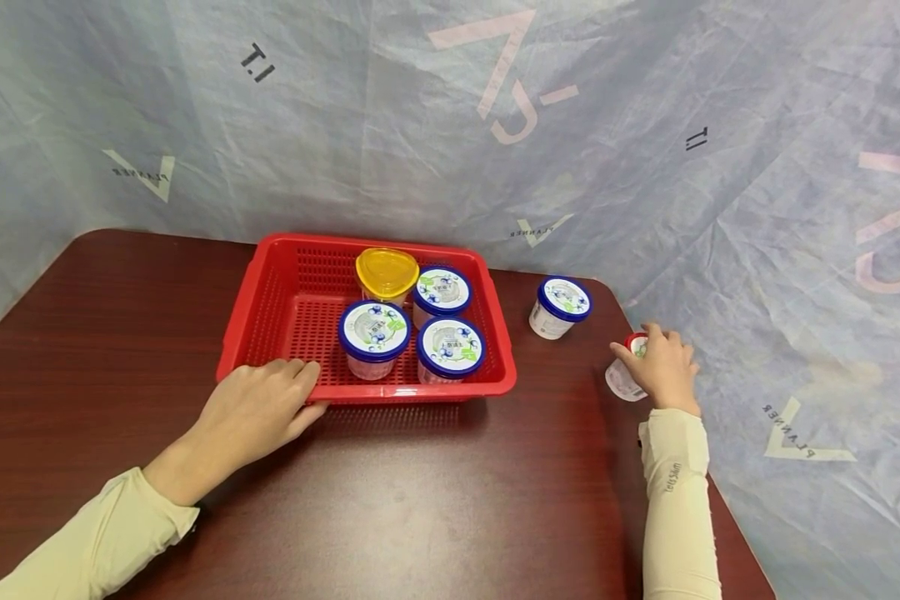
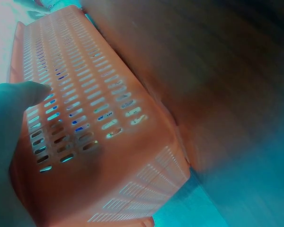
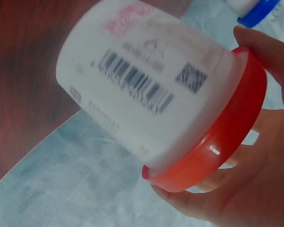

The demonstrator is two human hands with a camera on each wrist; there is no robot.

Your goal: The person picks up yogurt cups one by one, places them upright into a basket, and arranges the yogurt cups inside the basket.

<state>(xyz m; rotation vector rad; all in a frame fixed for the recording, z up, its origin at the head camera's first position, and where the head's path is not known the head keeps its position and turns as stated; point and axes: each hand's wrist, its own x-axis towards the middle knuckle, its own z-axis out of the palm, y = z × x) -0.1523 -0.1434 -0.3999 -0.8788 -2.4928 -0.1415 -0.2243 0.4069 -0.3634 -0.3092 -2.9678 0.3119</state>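
Note:
My left hand (image 1: 258, 412) grips the near rim of a red plastic basket (image 1: 495, 367), its thumb outside the wall in the left wrist view. At the table's right edge, my right hand (image 1: 666, 367) holds a white tub (image 1: 621, 382) by its red lid (image 3: 213, 156). Fingers and thumb span that lid, and a barcode shows on the tub's side; whether its base touches the table I cannot tell. Inside the basket stand three blue-lidded tubs (image 1: 375, 329) and a tub with a yellow lid (image 1: 387, 271), grouped toward the right side.
Another blue-lidded tub (image 1: 561, 307) stands on the dark wooden table (image 1: 450, 500), between the basket and my right hand. A grey printed cloth (image 1: 345, 108) hangs behind the table and along its right side.

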